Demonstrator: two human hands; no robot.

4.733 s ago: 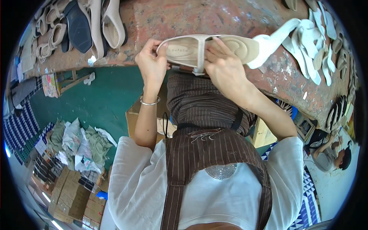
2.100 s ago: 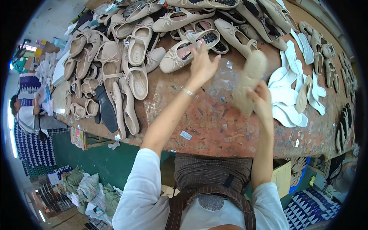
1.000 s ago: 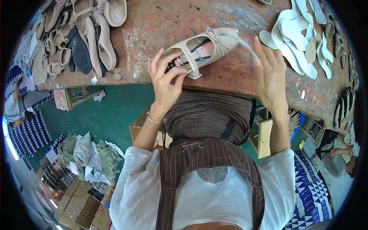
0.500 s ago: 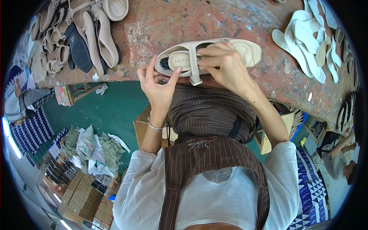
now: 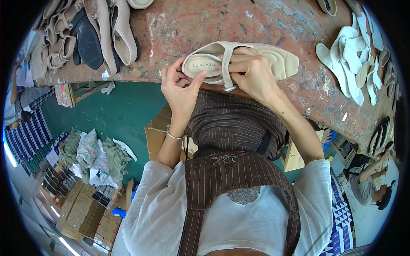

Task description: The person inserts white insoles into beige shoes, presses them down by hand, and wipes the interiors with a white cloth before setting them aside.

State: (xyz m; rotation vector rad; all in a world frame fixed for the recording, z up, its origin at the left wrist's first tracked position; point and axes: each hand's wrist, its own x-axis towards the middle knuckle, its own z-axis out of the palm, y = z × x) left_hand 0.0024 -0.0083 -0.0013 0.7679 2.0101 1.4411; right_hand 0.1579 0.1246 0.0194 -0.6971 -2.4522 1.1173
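A mottled reddish-brown worktop (image 5: 273,21), scuffed and stained, fills the upper view above a green floor (image 5: 124,115). At the worktop's near edge, a beige strapped shoe (image 5: 256,57) with a padded insole is held just over the surface. The left hand (image 5: 183,91) pinches its heel end, fingers closed on the rim; the right hand (image 5: 252,74) clamps the strap and midsection. Left of the shoe lie more beige shoes (image 5: 115,30); right of it, white insoles (image 5: 350,59).
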